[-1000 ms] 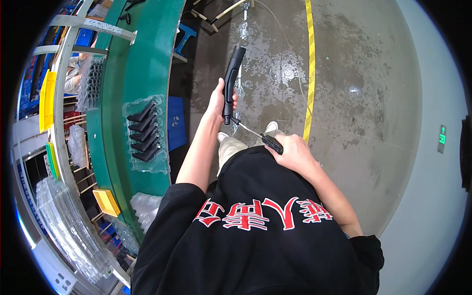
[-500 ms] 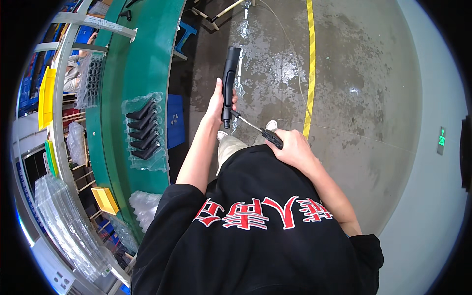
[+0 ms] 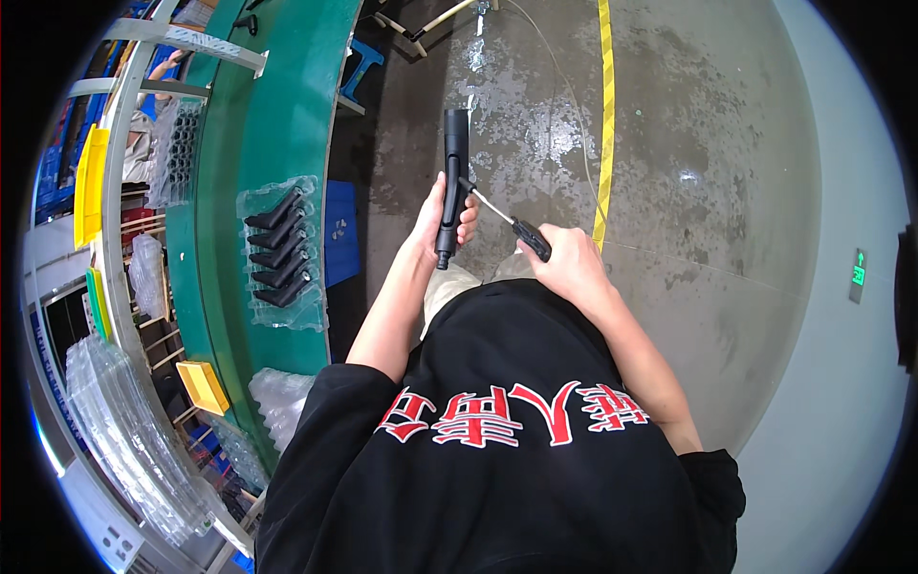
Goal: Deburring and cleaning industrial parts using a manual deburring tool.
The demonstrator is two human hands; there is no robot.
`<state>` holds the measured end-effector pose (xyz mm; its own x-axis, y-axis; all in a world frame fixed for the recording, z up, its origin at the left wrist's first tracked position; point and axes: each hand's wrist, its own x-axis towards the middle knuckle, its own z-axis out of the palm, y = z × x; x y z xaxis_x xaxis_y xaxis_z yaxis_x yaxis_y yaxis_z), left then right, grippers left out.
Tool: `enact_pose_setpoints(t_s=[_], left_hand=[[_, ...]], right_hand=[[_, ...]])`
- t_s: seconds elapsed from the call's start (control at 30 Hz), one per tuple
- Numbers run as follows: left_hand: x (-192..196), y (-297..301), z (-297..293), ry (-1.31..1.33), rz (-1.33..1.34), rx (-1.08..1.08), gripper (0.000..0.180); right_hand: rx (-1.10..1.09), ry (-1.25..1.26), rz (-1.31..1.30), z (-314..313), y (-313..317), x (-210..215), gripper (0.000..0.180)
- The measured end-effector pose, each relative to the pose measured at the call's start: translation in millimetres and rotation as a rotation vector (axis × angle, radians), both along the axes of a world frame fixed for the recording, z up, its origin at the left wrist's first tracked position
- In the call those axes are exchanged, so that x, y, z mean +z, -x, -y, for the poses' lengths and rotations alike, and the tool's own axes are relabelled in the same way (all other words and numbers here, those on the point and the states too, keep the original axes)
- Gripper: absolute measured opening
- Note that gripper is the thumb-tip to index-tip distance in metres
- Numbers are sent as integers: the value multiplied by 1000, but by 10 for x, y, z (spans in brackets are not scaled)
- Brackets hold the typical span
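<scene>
My left hand [image 3: 438, 218] grips a long black tube-shaped part [image 3: 454, 163], held upright over the concrete floor. My right hand [image 3: 566, 263] holds a screwdriver [image 3: 507, 220] with a black handle; its metal tip touches the side of the black part near my left fingers. Both forearms come up from my black shirt with red print at the bottom of the view.
A green conveyor table [image 3: 225, 172] curves along the left, carrying a clear plastic tray [image 3: 280, 251] with several black parts. A blue bin [image 3: 339, 234] stands beside it. Yellow bins [image 3: 203, 385], stacked clear trays [image 3: 124, 440] and a yellow floor line [image 3: 604, 115] are also in view.
The black part has swung from tilted to upright in my left hand. The screwdriver tip stays against its side.
</scene>
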<state>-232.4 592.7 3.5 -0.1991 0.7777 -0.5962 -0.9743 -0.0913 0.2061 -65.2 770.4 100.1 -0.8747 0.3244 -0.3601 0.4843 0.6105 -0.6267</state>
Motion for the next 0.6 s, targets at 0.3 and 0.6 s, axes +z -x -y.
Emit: enact_pose_setpoints(t_s=[0.3,0.6], left_hand=[[-38,-140,1,-38,104,-52,69],[-83,-161,55,42,-86,-124,73]], right_hand=[[-85,-38,-69,-206,158,-6,29],[-118,98,-132,-412,182,44,25]])
